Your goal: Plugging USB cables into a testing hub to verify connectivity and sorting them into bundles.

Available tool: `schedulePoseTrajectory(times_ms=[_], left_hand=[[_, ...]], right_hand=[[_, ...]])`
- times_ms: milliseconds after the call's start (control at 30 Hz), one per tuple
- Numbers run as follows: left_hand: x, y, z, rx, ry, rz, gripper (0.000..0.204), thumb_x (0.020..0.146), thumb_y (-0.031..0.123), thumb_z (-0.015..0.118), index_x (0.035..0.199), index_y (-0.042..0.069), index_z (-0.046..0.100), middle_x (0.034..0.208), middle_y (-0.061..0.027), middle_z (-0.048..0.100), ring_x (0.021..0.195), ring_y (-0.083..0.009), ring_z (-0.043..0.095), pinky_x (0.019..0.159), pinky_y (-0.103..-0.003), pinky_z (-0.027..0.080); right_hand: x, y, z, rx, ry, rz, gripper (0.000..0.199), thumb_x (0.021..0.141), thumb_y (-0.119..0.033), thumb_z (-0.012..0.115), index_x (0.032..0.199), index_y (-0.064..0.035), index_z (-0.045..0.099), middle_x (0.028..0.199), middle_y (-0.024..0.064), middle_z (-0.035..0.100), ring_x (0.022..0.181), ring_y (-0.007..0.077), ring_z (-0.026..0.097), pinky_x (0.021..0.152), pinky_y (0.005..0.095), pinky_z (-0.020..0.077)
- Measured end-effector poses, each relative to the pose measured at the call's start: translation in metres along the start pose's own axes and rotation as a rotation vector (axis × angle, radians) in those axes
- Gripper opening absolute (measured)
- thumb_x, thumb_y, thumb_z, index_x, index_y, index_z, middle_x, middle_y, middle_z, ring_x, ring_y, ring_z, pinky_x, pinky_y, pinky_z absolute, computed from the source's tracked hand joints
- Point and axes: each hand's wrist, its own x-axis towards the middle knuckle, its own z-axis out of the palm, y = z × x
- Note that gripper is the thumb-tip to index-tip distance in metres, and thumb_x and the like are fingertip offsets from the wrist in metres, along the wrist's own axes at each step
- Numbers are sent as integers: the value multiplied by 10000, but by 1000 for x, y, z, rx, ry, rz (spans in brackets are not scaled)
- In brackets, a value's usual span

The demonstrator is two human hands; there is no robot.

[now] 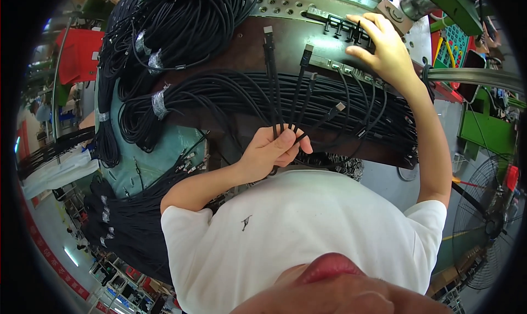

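Note:
My left hand [277, 145] is closed around several black cables [296, 97] in front of my shirt. Their flat connectors [268, 31] fan out upward, with metal ends showing. My right hand [381, 48] reaches to the far right of the bench, thumb and fingers apart. Its fingertips are at a row of small black clips [343, 27], and whether they press on them I cannot tell. Just nearer lies a metal strip fixture [335, 65], with several cables running from it toward me.
A long cable bundle [219, 94], tied with clear wrap, lies across the brown bench [250, 42]. A large coil of black cable [186, 23] sits at the far left. More cables [126, 221] lie at left. At right are a metal bar [472, 78] and a fan [491, 223].

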Motion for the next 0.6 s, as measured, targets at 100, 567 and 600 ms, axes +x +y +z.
schedulePoseTrajectory(times_ms=[100,567,600], left_hand=[[2,-3,-1,-43,-48,9,459,1041,378,401,1002,-33,601,607,54,359,537,-39,245,506,-211,211],[14,83,-31,-349,225,401,450,999,473,433,881,53,544,605,5,434,486,-111,390,463,-258,306],[20,120,-49,-95,300,622,434,1017,437,406,878,50,546,605,-2,427,511,-134,407,496,-271,330]], right_hand=[[1,12,12,2,53,-17,351,851,-277,692,1135,-81,625,1061,101,599,998,295,579,832,369,491],[9,15,20,-177,-65,-6,562,838,-517,641,1140,-53,548,980,137,553,996,314,564,834,414,481],[3,31,23,-170,-30,-34,560,815,-504,667,1093,-37,532,977,132,557,974,312,573,798,393,493]])
